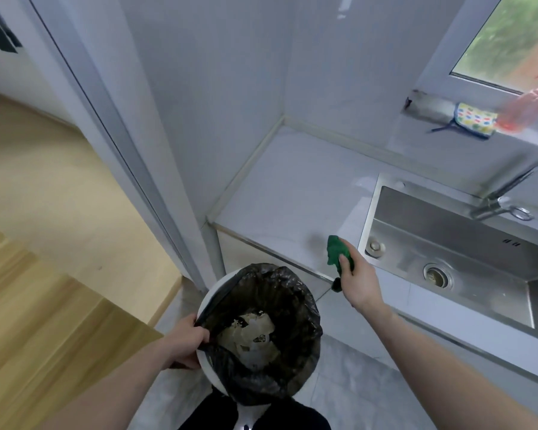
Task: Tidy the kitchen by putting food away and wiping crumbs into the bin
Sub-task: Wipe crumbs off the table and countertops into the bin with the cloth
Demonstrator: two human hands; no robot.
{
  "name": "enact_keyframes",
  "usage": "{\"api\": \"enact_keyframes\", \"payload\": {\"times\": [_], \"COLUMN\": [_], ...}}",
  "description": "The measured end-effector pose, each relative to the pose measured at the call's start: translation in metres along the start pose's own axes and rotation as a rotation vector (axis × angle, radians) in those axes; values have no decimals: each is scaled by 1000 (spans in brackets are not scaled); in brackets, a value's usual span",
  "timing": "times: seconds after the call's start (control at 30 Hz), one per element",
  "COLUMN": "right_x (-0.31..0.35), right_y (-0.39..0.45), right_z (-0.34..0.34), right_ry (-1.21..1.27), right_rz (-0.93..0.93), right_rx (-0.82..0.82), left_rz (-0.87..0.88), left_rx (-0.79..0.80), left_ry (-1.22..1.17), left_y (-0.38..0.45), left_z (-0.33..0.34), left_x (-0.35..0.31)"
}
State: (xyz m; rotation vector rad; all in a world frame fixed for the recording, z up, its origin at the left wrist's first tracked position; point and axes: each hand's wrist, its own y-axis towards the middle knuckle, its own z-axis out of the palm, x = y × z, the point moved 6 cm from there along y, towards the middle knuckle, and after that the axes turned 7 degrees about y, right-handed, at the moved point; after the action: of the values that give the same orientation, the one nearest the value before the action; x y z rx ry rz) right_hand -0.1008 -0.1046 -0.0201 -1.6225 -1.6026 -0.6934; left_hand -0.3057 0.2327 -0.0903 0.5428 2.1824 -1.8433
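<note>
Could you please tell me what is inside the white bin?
The white bin holds a black liner, with pale crumpled rubbish at the bottom. Whatever lies beneath that rubbish is covered. The left hand grips the rim.

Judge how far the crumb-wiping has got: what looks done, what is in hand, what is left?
Done: the worktop left of the sink shows no food. In hand: the left hand holds the lined bin by its rim below the worktop edge; the right hand grips a green cloth at that edge. Left: probably the sweep into the bin; crumbs are too small to see.
</note>
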Motion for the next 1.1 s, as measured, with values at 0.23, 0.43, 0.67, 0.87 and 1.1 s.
{"api": "enact_keyframes", "payload": {"times": [0.23, 0.43, 0.67, 0.87, 1.1], "right_x": [-20, -52, -79, -108, -108], "right_y": [82, 162, 246, 247, 275], "right_z": [-17, -29, -13, 34, 31], "right_ry": [-76, -179, -263, -553, -567], "right_rz": [93, 116, 30, 65, -5], "right_rx": [-109, -91, 1, 149, 221], "left_rz": [-22, -144, -213, -227, -236], "left_rx": [23, 2, -145, -225, -260], "left_ry": [168, 145, 3, -106, -218], "left_y": [14, 37, 53, 60, 73], "left_z": [-9, -7, 17, 44, 59], "left_x": [-24, -15, -6, -4, -3]}}
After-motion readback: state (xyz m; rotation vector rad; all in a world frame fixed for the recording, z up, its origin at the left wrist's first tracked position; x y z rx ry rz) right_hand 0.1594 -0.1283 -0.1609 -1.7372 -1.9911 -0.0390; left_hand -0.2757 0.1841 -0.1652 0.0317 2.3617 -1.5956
